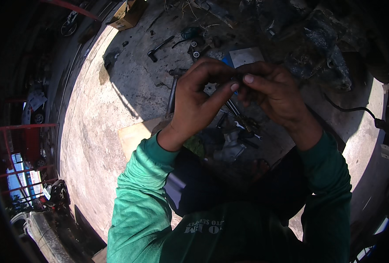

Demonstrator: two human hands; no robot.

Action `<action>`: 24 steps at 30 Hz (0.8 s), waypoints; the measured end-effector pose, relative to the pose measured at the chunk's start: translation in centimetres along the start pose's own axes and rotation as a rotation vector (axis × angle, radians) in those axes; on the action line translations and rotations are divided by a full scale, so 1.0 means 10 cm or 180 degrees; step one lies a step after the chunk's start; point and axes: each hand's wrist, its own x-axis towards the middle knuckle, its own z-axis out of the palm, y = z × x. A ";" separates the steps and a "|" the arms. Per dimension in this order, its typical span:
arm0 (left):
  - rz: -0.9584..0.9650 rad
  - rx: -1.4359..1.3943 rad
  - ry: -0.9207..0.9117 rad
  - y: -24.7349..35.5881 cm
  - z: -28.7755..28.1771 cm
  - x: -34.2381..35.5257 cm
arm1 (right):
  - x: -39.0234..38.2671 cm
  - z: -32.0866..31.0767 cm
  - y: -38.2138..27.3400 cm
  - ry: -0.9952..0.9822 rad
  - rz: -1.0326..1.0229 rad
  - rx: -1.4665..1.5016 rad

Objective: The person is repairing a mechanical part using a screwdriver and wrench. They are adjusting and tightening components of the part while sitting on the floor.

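My left hand [198,94] and my right hand [275,90] meet in front of me, thumbs and fingertips pinched together. Something small and dark appears to be between them, but the fingers and shadow hide what it is. Below the fingertips, long metal tools [232,108] lie in a cluster on the floor. A grey metal part [230,150] rests nearer my legs. Beside my left wrist is a hammer [172,94], its handle partly covered by the hand. Beyond the hands lies a pale flat plate [247,56] with a blue edge showing next to it.
On the concrete floor [89,127] farther off lie a dark wrench-like tool [160,48] and a cardboard box [128,16]. Large greasy metal parts [326,48] fill the far right. A black cable [350,108] runs along the right. A flat tan sheet [135,135] lies by my left forearm.
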 end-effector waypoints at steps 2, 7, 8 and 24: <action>0.0023 0.0030 0.0004 0.00 0.00 0.00 | 0.00 0.00 0.00 0.0006 0.0005 -0.0018; 0.0059 0.0078 0.0007 0.00 -0.01 0.00 | -0.01 0.02 0.01 0.0049 -0.0018 -0.0028; 0.0063 0.0082 -0.0011 0.00 -0.01 0.00 | -0.01 0.02 0.01 0.0059 -0.0038 -0.0027; -0.0220 0.0047 -0.0040 0.00 0.01 -0.01 | -0.01 0.03 -0.02 0.0234 -0.0036 -0.0375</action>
